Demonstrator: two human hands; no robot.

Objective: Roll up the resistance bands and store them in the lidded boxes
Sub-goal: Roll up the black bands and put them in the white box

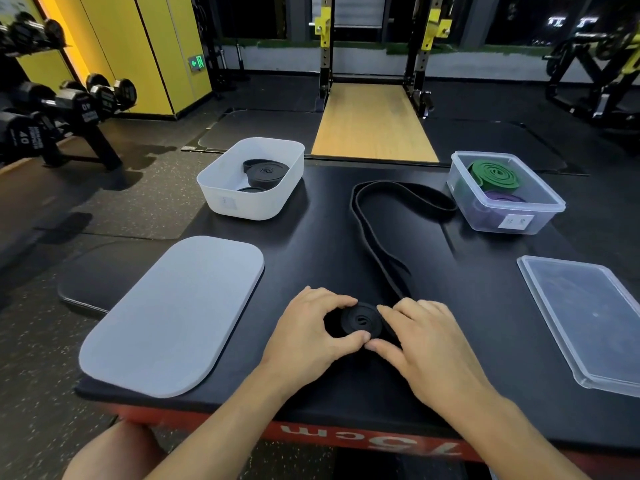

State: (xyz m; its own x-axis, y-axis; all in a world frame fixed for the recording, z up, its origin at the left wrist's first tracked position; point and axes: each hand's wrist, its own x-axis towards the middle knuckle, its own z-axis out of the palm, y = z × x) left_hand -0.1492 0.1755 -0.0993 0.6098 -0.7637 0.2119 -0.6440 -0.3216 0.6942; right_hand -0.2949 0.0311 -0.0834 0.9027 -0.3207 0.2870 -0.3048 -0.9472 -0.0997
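A black resistance band [381, 244] lies on the black table top [311, 244], its near end wound into a small coil [362, 320]. My left hand [311, 329] grips the coil from the left with curled fingers and thumb. My right hand [420, 344] pinches it from the right. The rest of the band runs away in a long loop toward the far side. A white box [225, 195] at the far left holds rolled black bands [265, 173]. A clear box [540, 216] at the far right holds a green roll [493, 174] and a purple roll [504, 199].
A white lid [173, 317] lies flat at the near left, overhanging the table edge. A clear lid [588, 317] lies at the near right. Beyond the table stand a dumbbell rack [69, 109] on the left and a squat rack [377, 46] with a wooden platform.
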